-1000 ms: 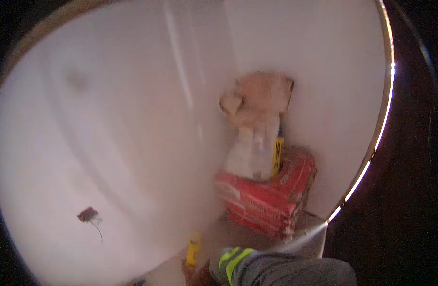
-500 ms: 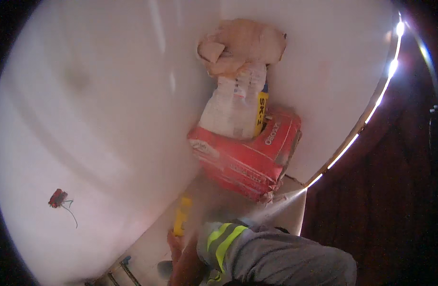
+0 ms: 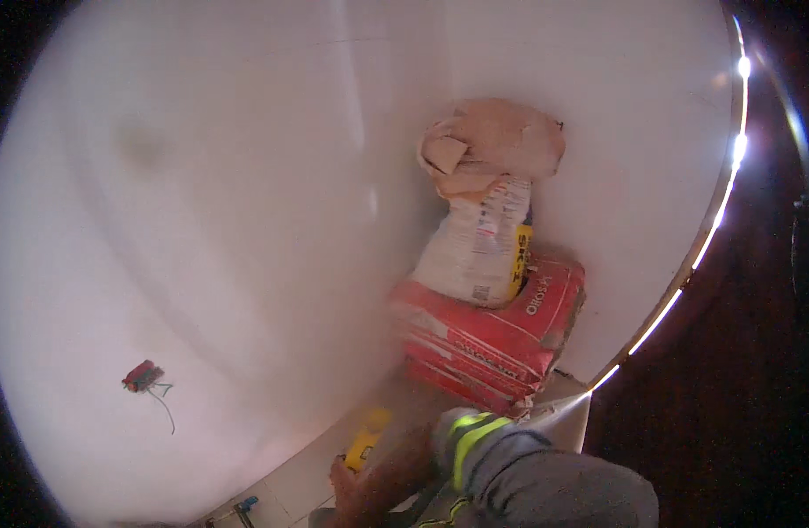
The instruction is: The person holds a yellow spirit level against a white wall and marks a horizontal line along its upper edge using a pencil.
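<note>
My right hand (image 3: 359, 495) is low in the middle, its fingers wrapped round the lower end of a short yellow spirit level (image 3: 366, 444). The level is slightly blurred and leans to the right, its upper end pointing toward the corner by the wall. My right forearm comes from the lower right in a grey sleeve (image 3: 554, 484) with bright yellow reflective bands. My left hand is not in the picture. Just beyond the right hand lie stacked red paper bags (image 3: 475, 356), with a white bag (image 3: 475, 242) standing on them.
A crumpled brown paper bag (image 3: 510, 141) tops the stack against the white wall (image 3: 246, 220). From a red electrical box (image 3: 142, 377) in the left wall hang loose wires. A blue-and-dark metal tool or frame (image 3: 246, 506) lies at the lower edge on the tiled floor (image 3: 294, 488). Bright light lines the right edge.
The view has shifted, so the bags and wall box sit lower and further right. The level in my right hand has tipped from nearly upright to a rightward lean.
</note>
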Demonstrator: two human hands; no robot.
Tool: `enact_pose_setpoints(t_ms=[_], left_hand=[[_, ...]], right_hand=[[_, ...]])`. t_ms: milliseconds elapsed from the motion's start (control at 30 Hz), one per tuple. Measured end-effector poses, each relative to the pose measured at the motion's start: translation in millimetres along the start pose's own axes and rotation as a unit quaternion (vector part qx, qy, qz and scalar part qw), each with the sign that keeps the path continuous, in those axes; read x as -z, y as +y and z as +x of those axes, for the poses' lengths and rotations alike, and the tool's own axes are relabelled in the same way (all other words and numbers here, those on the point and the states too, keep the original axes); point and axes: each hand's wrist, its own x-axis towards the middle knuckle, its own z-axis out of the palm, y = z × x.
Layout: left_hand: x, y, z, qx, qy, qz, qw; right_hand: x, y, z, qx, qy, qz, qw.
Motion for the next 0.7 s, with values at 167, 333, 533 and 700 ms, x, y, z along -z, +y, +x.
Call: enact_pose_setpoints(t_ms=[167, 333, 533, 700], left_hand=[[-30.8, -133.2, 37.4, -0.096, 0.127, 0.074, 0.984], [-62.5, -185.0, 75.1, -0.156, 0.106, 0.097, 0.977], [-18.2, -40.1, 104.1, -0.188, 0.129, 0.019, 0.973], [114.2, 124.6, 125.0, -0.315, 0.237, 0.095, 0.914]], right_hand=[[39.2, -6.8, -21.9, -0.039, 0.025, -0.061, 0.997], [91.3, -12.2, -48.9, -0.098, 0.092, -0.100, 0.986], [171.1, -63.8, -36.6, -0.072, 0.256, -0.088, 0.960], [221.9, -131.9, 54.4, 0.075, 0.347, 0.005, 0.935]])
